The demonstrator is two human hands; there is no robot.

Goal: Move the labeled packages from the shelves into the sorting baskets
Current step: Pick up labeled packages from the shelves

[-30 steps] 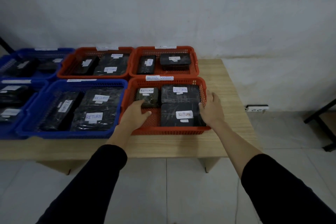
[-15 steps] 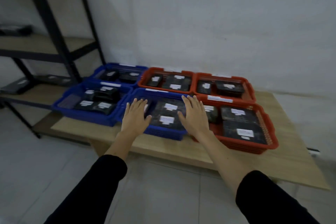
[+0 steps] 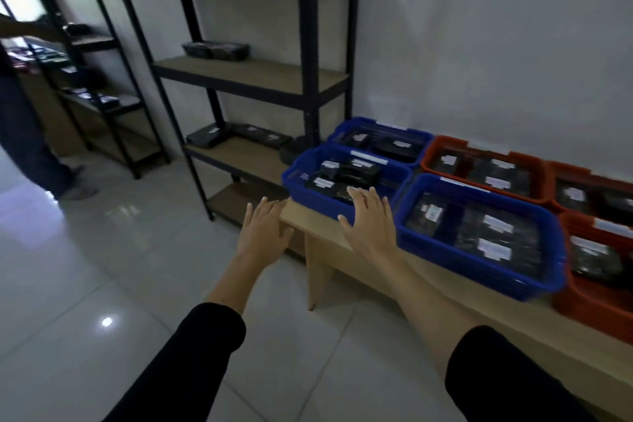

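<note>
Both hands are empty and held out flat, fingers straight and slightly spread. The left hand (image 3: 263,229) hovers over the floor just off the table's (image 3: 342,260) left end, and the right hand (image 3: 371,219) sits in front of the near wall of a blue basket (image 3: 301,195) at centre frame; whether it touches the basket cannot be told.

Most packages already lie in the blue and red baskets (image 3: 445,161) across the right half of the frame, white labels up. What remains to fetch is on the dark metal shelves (image 3: 250,75) at upper centre: one dark package (image 3: 215,51) on the upper board and a few more packages (image 3: 239,135) on the lower board, just left of the baskets.

The step in hand appears to be the turn back to the shelves for another pick-up. To do it well, the person would best go for the lower board first, since it is nearest, take one package with both hands under its edges so the soft wrap does not sag, and read its label before carrying it over. The labels are too blurred here to read. Another person (image 3: 20,106) stands at the left edge of the frame by a further shelf, so the reach should stay clear of that side.
</note>
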